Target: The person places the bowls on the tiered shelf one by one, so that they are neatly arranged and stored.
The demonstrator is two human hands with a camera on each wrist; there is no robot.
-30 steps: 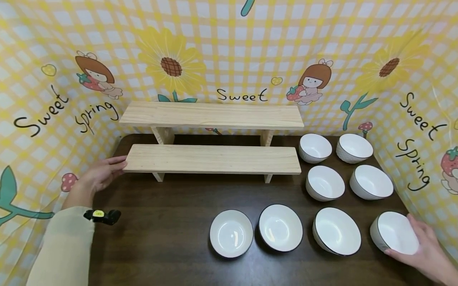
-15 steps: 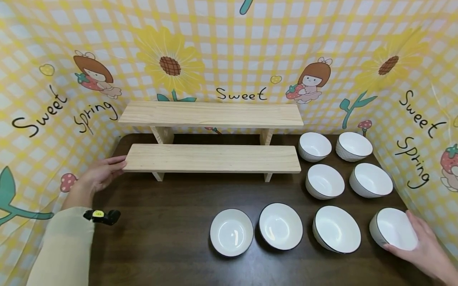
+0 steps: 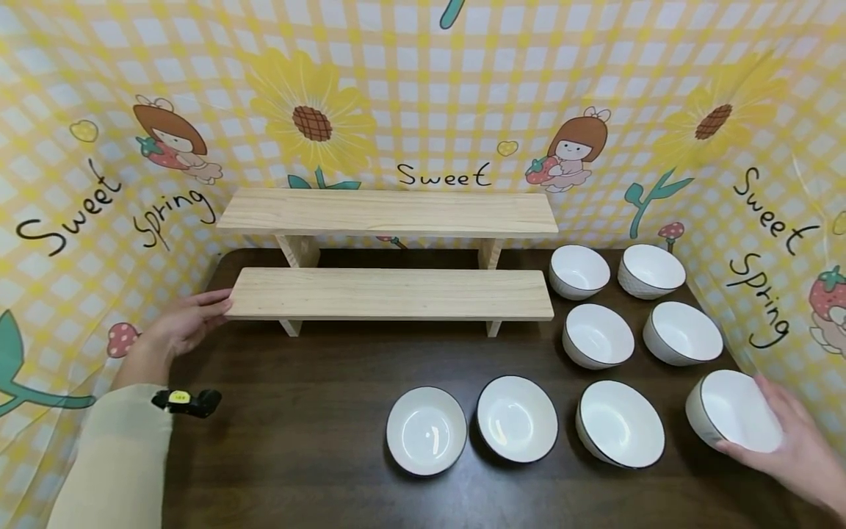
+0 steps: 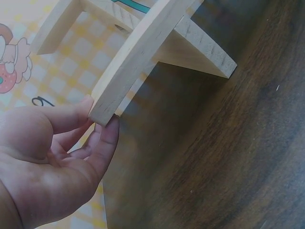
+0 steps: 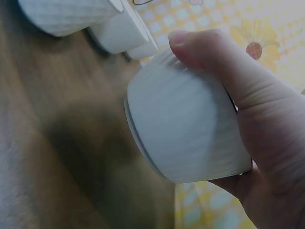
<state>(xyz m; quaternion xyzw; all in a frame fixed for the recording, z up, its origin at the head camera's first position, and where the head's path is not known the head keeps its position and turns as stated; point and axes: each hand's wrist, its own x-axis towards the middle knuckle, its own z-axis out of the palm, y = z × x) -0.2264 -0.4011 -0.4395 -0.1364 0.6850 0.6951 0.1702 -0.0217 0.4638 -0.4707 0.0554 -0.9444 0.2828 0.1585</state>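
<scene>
My right hand (image 3: 789, 433) grips a white bowl (image 5: 186, 119) with a dark rim and ribbed outside, thumb on one side and fingers on the other. In the right wrist view its base is tilted up off the table. At the far left my left hand (image 3: 192, 319) pinches the end of the lower board of a two-tier wooden shelf (image 3: 390, 294); the left wrist view shows the thumb on top and fingers (image 4: 107, 140) beneath. Left of the held bowl stands another white bowl (image 3: 620, 424), with two shallower bowls (image 3: 426, 431) further left.
Several more white bowls (image 3: 598, 336) stand in two columns at the right of the shelf. The upper board (image 3: 390, 211) runs along the back. Yellow checked cloth (image 3: 429, 88) walls in the dark wooden table (image 3: 297, 441) at the back and sides.
The right hand has raised the bowl from the table and tipped it slightly, moving it a little up and right in the head view. The left hand stays on the shelf.
</scene>
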